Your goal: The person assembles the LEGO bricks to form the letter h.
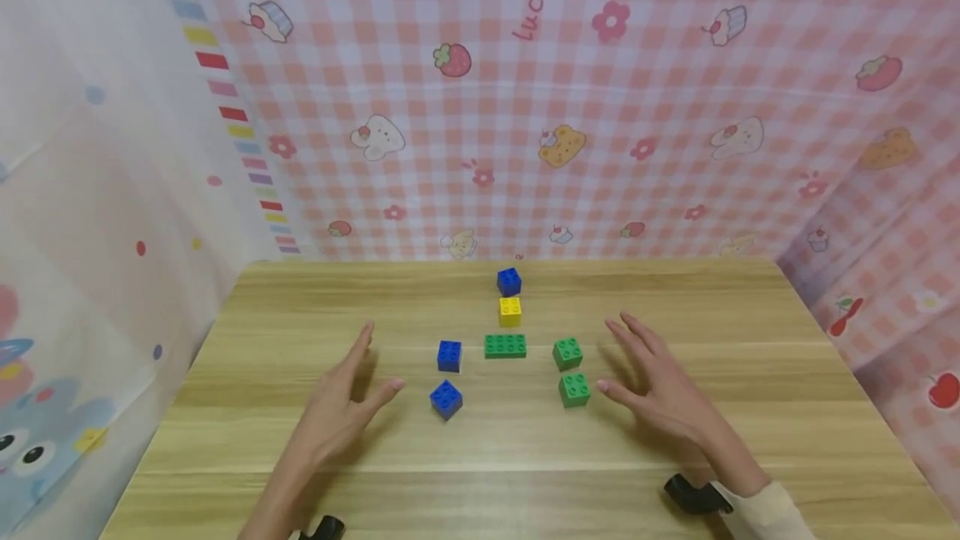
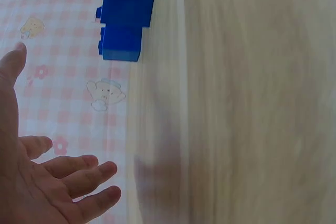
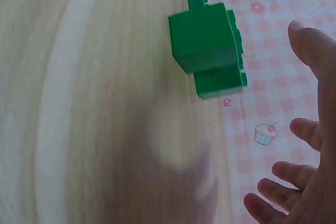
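Observation:
My left hand (image 1: 339, 408) hovers over the table left of two blue bricks, thumb and fingers spread, holding nothing. The farther blue brick (image 1: 449, 356) sits square; the nearer blue brick (image 1: 446, 400) is turned at an angle. My right hand (image 1: 663, 390) is likewise spread with nothing in it, its thumb tip close beside the nearer square green brick (image 1: 574, 390). Just behind that lies another square green brick (image 1: 567, 353). Between the pairs rests a longer green brick (image 1: 506, 347), with a yellow brick (image 1: 510, 312) and a third blue brick (image 1: 509, 282) in line behind it.
All the bricks stand studs up on a wooden table (image 1: 510, 490). A pink checked cloth (image 1: 495, 107) hangs along its back edge, and a white patterned cloth (image 1: 112, 190) hangs at the left. Black straps (image 1: 697, 496) show at both wrists.

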The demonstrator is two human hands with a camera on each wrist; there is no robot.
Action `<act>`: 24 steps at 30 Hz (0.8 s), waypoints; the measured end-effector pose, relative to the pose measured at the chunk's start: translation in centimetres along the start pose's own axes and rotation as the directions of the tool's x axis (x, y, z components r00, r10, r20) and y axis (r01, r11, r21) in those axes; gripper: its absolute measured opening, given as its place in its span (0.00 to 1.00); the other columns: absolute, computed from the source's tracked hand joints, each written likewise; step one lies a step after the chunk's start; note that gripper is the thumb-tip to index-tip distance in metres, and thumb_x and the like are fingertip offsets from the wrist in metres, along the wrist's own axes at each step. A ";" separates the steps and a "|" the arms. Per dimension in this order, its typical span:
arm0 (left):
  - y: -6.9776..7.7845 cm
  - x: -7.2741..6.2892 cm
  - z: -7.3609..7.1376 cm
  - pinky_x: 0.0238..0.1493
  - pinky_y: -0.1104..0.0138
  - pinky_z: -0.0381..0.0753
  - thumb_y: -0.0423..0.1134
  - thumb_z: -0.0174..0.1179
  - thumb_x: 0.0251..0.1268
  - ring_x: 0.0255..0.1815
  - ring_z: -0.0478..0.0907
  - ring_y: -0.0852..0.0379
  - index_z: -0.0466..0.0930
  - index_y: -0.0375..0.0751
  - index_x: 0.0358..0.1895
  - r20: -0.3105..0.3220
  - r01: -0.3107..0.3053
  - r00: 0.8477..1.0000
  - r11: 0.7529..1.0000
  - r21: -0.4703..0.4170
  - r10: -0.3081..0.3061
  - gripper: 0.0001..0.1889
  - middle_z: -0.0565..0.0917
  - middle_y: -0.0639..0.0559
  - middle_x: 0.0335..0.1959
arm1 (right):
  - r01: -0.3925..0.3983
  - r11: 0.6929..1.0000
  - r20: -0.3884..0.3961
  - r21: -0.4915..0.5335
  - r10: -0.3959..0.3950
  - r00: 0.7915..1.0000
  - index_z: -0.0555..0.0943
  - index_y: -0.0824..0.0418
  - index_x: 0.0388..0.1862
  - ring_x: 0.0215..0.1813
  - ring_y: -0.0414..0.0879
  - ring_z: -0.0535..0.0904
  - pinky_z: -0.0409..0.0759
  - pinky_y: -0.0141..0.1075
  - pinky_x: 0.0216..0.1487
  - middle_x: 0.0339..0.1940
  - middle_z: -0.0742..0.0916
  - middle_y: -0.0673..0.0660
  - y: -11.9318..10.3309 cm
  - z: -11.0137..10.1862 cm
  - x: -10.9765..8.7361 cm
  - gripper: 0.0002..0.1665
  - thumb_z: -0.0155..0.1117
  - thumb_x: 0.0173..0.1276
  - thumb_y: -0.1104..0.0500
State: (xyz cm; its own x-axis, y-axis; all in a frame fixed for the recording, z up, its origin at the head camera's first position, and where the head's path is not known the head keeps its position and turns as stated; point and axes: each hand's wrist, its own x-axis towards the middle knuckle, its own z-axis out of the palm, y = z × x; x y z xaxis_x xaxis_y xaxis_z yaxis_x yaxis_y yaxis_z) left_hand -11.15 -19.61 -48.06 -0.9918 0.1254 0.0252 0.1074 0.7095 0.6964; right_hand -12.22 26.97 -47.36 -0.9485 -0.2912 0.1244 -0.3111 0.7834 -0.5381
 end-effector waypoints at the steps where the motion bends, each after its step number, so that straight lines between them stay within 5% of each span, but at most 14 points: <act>1: 0.1 0.0 0.2 0.75 0.29 0.57 0.64 0.59 0.71 0.79 0.59 0.31 0.35 0.72 0.83 0.000 -0.003 1.000 1.000 -0.014 0.003 0.47 0.63 0.40 0.80 | 0.003 1.000 -0.002 0.012 -0.003 1.000 0.53 0.44 0.85 0.82 0.68 0.54 0.61 0.77 0.70 0.86 0.56 0.59 -0.1 0.1 0.0 0.52 0.69 0.69 0.38; 7: 0.5 -0.1 1.1 0.78 0.34 0.58 0.63 0.60 0.71 0.77 0.68 0.39 0.42 0.67 0.83 -0.015 -0.021 1.000 0.992 -0.125 0.019 0.46 0.73 0.40 0.74 | 0.045 0.993 -0.012 0.108 -0.044 0.999 0.59 0.50 0.83 0.81 0.65 0.60 0.63 0.74 0.72 0.83 0.63 0.59 -0.6 0.8 0.0 0.49 0.71 0.69 0.43; 15: 1.2 -0.2 2.6 0.70 0.51 0.77 0.54 0.65 0.70 0.67 0.79 0.41 0.56 0.48 0.82 -0.019 -0.036 0.999 0.949 -0.314 0.032 0.43 0.80 0.36 0.66 | 0.063 0.975 -0.029 0.212 -0.058 0.998 0.67 0.54 0.78 0.65 0.57 0.79 0.79 0.60 0.66 0.69 0.79 0.58 -1.1 2.0 -0.1 0.43 0.74 0.67 0.48; 24: 2.1 -0.1 4.0 0.67 0.58 0.82 0.49 0.69 0.67 0.62 0.82 0.44 0.67 0.41 0.75 -0.007 -0.005 1.000 0.907 -0.421 0.002 0.37 0.84 0.39 0.59 | 0.011 0.935 -0.025 0.354 -0.002 1.000 0.74 0.57 0.69 0.58 0.54 0.83 0.86 0.44 0.59 0.60 0.85 0.58 -1.6 2.8 -0.3 0.34 0.74 0.68 0.51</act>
State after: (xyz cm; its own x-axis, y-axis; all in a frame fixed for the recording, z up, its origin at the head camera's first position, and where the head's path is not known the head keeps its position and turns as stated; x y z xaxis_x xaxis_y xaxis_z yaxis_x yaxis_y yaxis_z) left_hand -10.52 -15.41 -49.48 -0.9920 0.1219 0.0319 0.0732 0.3510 0.9335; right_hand -11.26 24.24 -48.89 -0.9490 -0.2794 0.1461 -0.2803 0.5352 -0.7968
